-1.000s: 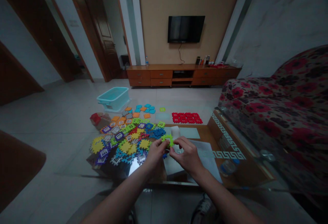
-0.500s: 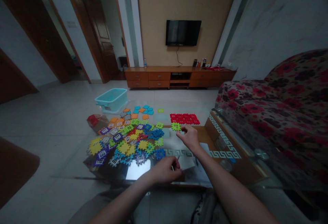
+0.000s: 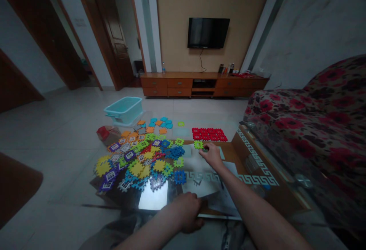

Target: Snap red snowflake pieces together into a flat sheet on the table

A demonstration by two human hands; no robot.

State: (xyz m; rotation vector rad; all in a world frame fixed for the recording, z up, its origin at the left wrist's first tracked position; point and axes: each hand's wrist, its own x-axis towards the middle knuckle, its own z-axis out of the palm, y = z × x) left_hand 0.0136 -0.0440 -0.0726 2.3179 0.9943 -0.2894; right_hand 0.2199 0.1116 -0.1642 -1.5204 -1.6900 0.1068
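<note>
A lime-green square piece (image 3: 198,145) lies just in front of the red block of joined pieces (image 3: 209,134). My right hand (image 3: 211,154) pinches its right edge between thumb and fingers. Low over the near edge of the glass table, my left hand (image 3: 189,211) hangs with its fingers curled; what it holds, if anything, is hidden. A blue square piece (image 3: 180,177) lies beyond my left hand. To the left spreads a heap of yellow, purple, green, orange and blue pieces, among them a yellow piece (image 3: 159,165).
A turquoise bin (image 3: 125,112) stands behind the heap on the left, near a red-and-brown bag (image 3: 106,135). One green square frame (image 3: 181,124) lies alone at the back. The flowered sofa (image 3: 286,105) is at the right, the TV cabinet (image 3: 178,86) at the far wall.
My left hand has dropped lower and nearer to me, its fingers now turned down. My right hand still has the green piece by its edge. The view has shifted slightly.
</note>
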